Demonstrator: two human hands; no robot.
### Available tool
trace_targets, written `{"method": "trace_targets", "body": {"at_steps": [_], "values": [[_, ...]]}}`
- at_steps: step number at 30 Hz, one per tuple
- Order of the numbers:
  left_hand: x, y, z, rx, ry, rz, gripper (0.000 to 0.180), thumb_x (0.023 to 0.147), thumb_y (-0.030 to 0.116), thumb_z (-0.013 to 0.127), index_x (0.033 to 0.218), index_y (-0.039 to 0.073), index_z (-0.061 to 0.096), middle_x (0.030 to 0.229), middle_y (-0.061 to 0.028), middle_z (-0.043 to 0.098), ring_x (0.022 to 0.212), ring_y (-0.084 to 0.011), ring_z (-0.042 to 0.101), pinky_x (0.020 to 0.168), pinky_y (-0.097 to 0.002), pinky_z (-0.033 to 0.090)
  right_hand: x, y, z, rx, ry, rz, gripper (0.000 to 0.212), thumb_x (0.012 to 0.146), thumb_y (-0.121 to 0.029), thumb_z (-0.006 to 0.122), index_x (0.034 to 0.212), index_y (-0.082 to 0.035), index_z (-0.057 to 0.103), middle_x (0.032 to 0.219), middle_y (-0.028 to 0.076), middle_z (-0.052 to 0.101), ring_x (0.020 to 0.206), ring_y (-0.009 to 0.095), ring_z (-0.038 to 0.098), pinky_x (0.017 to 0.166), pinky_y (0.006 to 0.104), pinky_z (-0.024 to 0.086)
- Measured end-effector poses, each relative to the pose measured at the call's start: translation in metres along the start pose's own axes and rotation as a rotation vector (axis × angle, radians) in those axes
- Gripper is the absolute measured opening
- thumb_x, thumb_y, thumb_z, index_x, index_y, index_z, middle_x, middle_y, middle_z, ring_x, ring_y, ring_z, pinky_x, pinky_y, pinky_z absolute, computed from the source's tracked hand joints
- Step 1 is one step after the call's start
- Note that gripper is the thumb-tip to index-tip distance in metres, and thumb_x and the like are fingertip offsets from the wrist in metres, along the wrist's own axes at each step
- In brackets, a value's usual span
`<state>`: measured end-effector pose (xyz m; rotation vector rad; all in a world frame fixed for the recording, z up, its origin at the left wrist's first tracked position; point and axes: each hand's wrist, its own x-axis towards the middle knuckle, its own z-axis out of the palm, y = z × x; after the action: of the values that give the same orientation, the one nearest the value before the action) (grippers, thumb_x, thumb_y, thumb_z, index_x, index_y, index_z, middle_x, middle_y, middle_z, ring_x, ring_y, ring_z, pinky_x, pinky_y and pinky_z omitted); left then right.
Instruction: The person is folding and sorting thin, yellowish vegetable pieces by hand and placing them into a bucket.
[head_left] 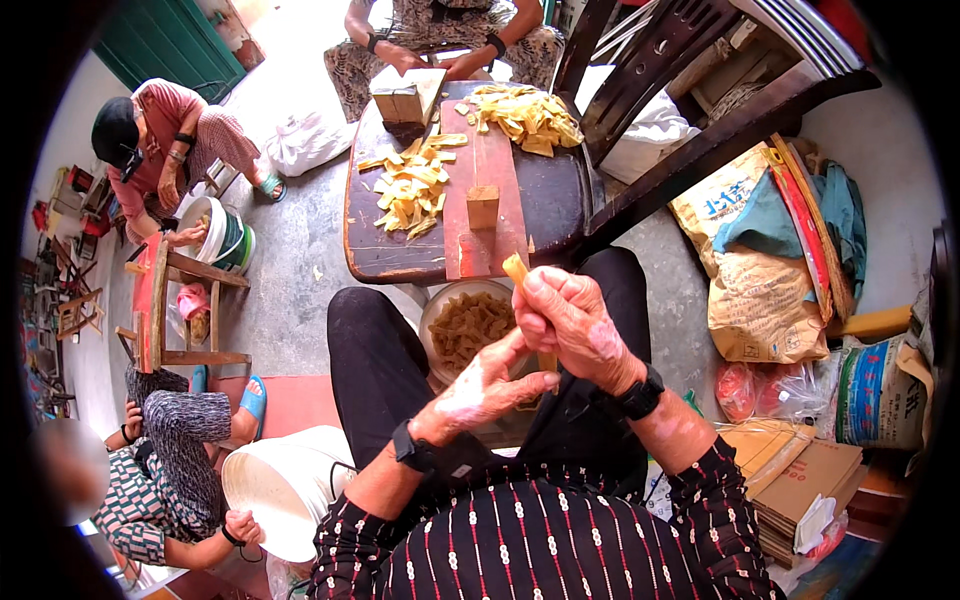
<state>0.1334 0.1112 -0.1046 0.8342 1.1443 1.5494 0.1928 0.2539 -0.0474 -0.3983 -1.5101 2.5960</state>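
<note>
My right hand [575,318] is closed around a thin yellowish strip [515,268], whose upper end sticks out above the fingers. Just below and to the left, my left hand [485,390] has its thumb stretched out and its fingers reaching up to the right hand; their tips are partly hidden. Under both hands, between my knees, a round basin [432,345] holds many brownish pieces [468,325]. In front stands a dark chair seat [365,225] with a reddish board [482,165] across it. On the board is a wooden block [483,207], with yellow strips [412,185] heaped beside it.
Another pile of strips [530,118] lies at the seat's far right. A person opposite has hands by a wooden block [402,98]. At left, one person reaches into a bucket [228,240]; another holds a white bucket [285,485]. Sacks [765,300] and cardboard [800,490] stand right.
</note>
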Motion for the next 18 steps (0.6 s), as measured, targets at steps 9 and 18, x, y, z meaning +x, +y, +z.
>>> {"method": "trace_targets", "body": {"at_steps": [9, 18], "values": [[-0.039, 0.032, -0.014, 0.277, -0.012, -0.217, 0.022, 0.097, 0.021, 0.057, 0.094, 0.001, 0.066, 0.069, 0.0066, 0.048, 0.062, -0.0027, 0.041, 0.054, -0.0211, 0.034, -0.041, 0.025, -0.008, 0.147, 0.017, 0.085, 0.026, 0.101, -0.024, 0.051, 0.089, -0.002, 0.058, 0.062, -0.004, 0.043, 0.051, 0.004, 0.035, 0.045, 0.0210, 0.031], [-0.053, 0.047, -0.028, 0.388, 0.209, -0.140, 0.013, 0.088, 0.008, 0.068, 0.086, -0.004, 0.064, 0.067, 0.0028, 0.058, 0.063, -0.0028, 0.047, 0.053, -0.0224, 0.040, -0.044, 0.054, 0.009, -0.165, -0.004, 0.055, 0.023, 0.100, -0.021, 0.052, 0.092, -0.001, 0.061, 0.066, -0.006, 0.046, 0.056, 0.001, 0.038, 0.049, 0.0184, 0.030]]}}
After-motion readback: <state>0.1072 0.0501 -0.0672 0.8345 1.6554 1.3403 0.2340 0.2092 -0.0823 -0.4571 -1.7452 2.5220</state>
